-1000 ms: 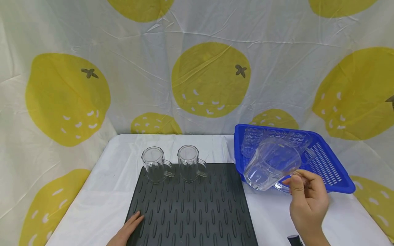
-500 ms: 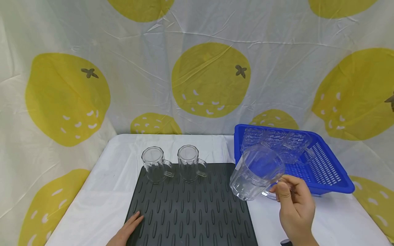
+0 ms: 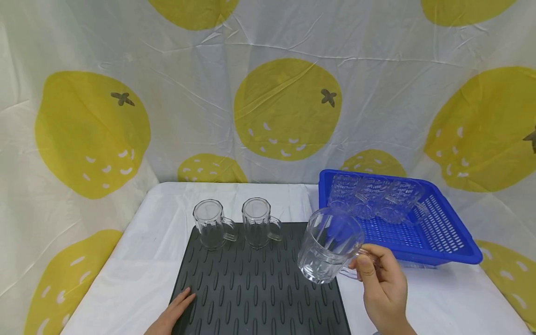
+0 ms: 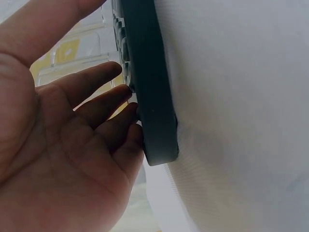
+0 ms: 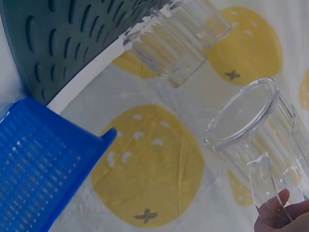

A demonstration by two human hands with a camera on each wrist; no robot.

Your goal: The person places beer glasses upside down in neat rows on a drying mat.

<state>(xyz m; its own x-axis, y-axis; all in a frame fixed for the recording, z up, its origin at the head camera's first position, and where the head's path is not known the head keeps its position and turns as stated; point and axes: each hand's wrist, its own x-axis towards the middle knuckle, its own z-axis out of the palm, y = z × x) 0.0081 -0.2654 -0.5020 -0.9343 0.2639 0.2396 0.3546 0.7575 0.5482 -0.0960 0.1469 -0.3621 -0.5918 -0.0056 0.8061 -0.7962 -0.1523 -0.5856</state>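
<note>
My right hand (image 3: 383,288) grips the handle of a clear glass mug (image 3: 326,249). That mug hangs tilted over the right side of a black ridged mat (image 3: 259,288), its wider end toward the upper right. In the right wrist view, fingers curl around the handle of the same mug (image 5: 260,125). My left hand (image 3: 173,309) rests on the mat's left edge, fingers extended; in the left wrist view its fingertips meet the side of the mat (image 4: 152,96). Two clear mugs, one on the left (image 3: 211,225) and one beside it (image 3: 256,223), stand at the mat's far edge, handles pointing right.
At the right, a blue plastic basket (image 3: 456,232) with slotted walls stands close to the mat's far right corner. More clear mugs (image 3: 372,195) lie along its far side. A white cloth (image 3: 121,279) covers the table, and a lemon-print curtain (image 3: 188,102) hangs behind.
My right hand has carried the mug leftward and toward me, from over the basket to over the mat's right side. The left hand and the two standing mugs have stayed put.
</note>
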